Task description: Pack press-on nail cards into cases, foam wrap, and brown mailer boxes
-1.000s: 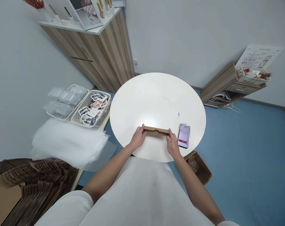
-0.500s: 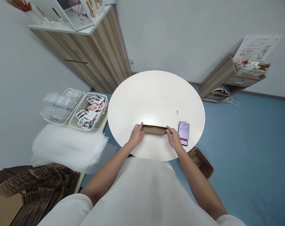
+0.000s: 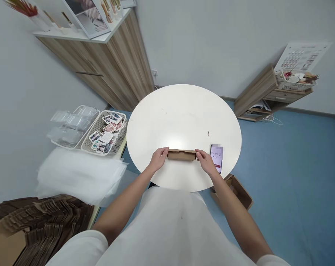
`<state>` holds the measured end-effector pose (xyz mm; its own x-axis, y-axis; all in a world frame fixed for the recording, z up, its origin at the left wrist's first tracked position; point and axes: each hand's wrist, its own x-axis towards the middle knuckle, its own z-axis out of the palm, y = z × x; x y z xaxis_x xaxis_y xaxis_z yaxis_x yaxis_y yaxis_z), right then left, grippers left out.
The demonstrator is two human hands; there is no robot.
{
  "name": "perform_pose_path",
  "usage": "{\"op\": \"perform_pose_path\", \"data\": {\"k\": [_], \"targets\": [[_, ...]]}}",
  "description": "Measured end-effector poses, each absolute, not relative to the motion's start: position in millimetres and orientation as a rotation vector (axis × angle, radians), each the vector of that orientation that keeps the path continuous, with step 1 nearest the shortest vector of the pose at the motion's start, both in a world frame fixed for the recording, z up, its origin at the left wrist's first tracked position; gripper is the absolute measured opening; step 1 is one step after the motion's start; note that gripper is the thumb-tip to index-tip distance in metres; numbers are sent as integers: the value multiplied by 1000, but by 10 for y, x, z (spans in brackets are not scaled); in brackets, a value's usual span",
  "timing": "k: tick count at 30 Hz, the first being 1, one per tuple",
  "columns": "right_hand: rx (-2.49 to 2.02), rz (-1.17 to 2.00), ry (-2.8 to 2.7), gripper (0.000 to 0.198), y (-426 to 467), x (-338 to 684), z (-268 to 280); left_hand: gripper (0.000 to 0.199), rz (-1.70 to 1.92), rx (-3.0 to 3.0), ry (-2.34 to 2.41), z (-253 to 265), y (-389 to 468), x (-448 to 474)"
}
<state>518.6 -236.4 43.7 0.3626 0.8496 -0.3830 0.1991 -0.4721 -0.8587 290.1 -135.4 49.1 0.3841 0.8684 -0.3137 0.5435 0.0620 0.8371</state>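
A small brown cardboard box (image 3: 181, 155) is held near the front of the round white table (image 3: 184, 111). My left hand (image 3: 159, 158) grips its left end, fingers closed at the upper corner. At the right end, my right hand (image 3: 205, 161) pinches the opposite corner. The box's long side faces me, and a flap runs along its top edge; whether anything lies inside is hidden. Just right of my right hand lies a phone (image 3: 216, 158) with a timer on its lit screen.
To the left stand a white basket of printed nail cards (image 3: 108, 133) and a basket of clear plastic packs (image 3: 73, 125). Nearer are white translucent sheets (image 3: 78, 175) and stacked flat cardboard (image 3: 51, 225). An open carton (image 3: 238, 192) sits on the floor, right of the table.
The flap along the box's top edge now lies more closed over the opening. My left hand has shifted slightly, its fingers now pointing more to the right at the corner.
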Motion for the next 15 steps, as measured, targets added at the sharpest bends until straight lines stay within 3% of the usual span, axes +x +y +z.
{"op": "perform_pose_path", "data": {"k": [10, 15], "targets": [[-1856, 1336, -780, 49, -2383, 5173, 310, 49, 275, 1345, 1344, 344, -1351, 2818], [-1846, 1324, -777, 49, -2402, 5117, 266, 39, 234, 1417, 1217, 349, -1379, 2814]]}}
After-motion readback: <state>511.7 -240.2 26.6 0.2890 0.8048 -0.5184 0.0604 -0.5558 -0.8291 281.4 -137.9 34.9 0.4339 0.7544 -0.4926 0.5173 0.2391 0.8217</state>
